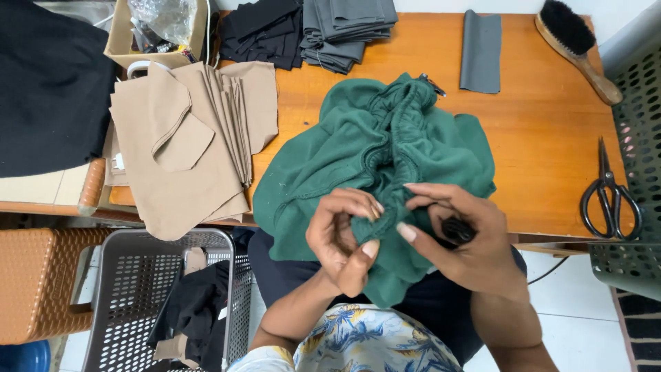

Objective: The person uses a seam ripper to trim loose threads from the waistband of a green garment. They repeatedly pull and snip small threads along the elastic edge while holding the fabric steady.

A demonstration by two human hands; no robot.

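Green garment (358,148) lies bunched, its gathered waistband pinched by both hands.

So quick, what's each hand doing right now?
Left hand: closed, pinching the green garment.
Right hand: closed on the garment's waistband, with a small black tool in its palm.

The single head camera is looking steeply down from close above the wooden table (537,138), facing its far edge and wall.
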